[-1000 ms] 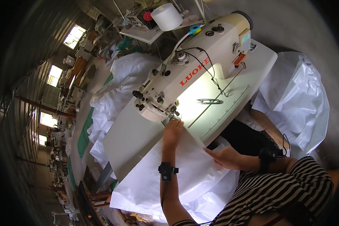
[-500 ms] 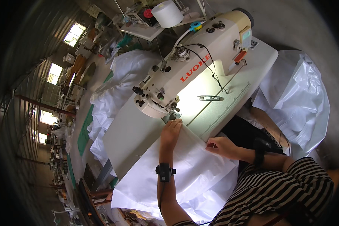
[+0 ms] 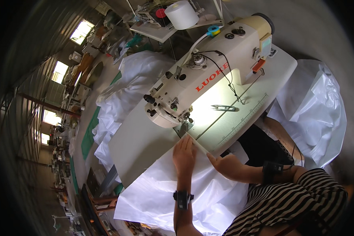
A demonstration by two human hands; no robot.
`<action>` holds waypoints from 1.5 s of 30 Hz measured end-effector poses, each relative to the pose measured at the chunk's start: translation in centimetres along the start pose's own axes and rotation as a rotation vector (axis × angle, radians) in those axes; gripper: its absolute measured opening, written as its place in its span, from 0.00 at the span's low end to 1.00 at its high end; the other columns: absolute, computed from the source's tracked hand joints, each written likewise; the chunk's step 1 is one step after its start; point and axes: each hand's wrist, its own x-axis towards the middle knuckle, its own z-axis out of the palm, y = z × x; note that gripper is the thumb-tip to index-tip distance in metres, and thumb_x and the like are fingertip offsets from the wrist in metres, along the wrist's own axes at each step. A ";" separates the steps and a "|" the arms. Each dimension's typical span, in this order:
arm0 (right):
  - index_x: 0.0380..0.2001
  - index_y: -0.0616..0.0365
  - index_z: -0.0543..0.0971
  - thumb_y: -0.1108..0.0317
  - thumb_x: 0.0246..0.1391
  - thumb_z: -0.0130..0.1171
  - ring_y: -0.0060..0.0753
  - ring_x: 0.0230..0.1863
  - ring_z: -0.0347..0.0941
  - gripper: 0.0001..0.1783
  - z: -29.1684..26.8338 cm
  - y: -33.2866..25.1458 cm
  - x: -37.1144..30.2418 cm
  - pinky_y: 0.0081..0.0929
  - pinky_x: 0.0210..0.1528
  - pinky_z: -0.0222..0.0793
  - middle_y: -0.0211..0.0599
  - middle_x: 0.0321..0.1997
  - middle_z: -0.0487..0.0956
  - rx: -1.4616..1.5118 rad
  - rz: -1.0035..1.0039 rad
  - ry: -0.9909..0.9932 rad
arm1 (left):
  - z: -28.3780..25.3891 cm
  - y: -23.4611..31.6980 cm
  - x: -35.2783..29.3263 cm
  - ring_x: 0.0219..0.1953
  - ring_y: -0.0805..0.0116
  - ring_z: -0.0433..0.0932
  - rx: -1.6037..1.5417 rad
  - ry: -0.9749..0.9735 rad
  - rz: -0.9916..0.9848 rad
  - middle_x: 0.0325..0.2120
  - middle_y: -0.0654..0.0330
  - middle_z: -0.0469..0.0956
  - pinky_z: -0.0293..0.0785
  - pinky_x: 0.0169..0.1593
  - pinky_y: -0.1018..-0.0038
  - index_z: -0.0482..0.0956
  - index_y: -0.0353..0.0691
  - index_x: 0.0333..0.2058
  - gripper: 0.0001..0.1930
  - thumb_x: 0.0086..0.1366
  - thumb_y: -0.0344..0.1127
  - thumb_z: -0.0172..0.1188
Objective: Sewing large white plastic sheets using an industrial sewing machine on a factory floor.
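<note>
A sheet of white fabric [image 3: 153, 188] drapes from the sewing machine [image 3: 208, 74] bed down over my lap, its folded edge running up toward the needle. My left hand [image 3: 184, 156] lies flat on this sheet, fingers stretched toward the presser foot [image 3: 187, 125] and just short of it. To its right, my right hand [image 3: 228, 166] pinches the fabric's edge at the front of the machine table between thumb and fingers. Metal thread snips [image 3: 224, 108] rest on the lit machine bed, beyond both hands.
A heap of white fabric [image 3: 126, 86] lies beyond the table's left side; another white bundle [image 3: 312, 114] hangs at the right. A white thread cone [image 3: 181, 15] stands behind the machine. A dark cord [image 3: 230, 84] dangles from the machine arm. Windows and cluttered benches line the left.
My left hand has drawn back from the needle and flattened on the fabric. My right hand has moved slightly left and down along the edge. The whole view has shifted slightly.
</note>
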 end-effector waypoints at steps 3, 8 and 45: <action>0.63 0.63 0.69 0.72 0.47 0.57 0.23 0.11 0.70 0.35 -0.2 -0.3 1.1 0.27 0.10 0.61 0.25 0.13 0.74 0.022 -0.035 -0.036 | -0.3 1.2 -0.7 0.61 0.52 0.71 -0.086 -0.022 -0.100 0.59 0.52 0.73 0.66 0.63 0.60 0.73 0.35 0.56 0.28 0.59 0.42 0.64; 0.62 0.66 0.69 0.71 0.48 0.58 0.24 0.10 0.70 0.35 -0.9 0.6 2.7 0.27 0.11 0.61 0.25 0.11 0.74 -0.029 -0.032 -0.088 | 1.0 0.2 1.1 0.64 0.52 0.67 -0.105 -0.027 -0.075 0.60 0.50 0.71 0.62 0.65 0.59 0.70 0.35 0.59 0.31 0.61 0.44 0.64; 0.61 0.66 0.69 0.69 0.57 0.53 0.38 0.18 0.77 0.28 -1.1 3.6 5.5 0.36 0.19 0.70 0.34 0.18 0.78 0.096 -0.110 -0.241 | 3.5 0.3 1.5 0.66 0.57 0.63 -0.069 -0.026 -0.195 0.61 0.60 0.68 0.53 0.69 0.50 0.72 0.40 0.58 0.26 0.64 0.43 0.60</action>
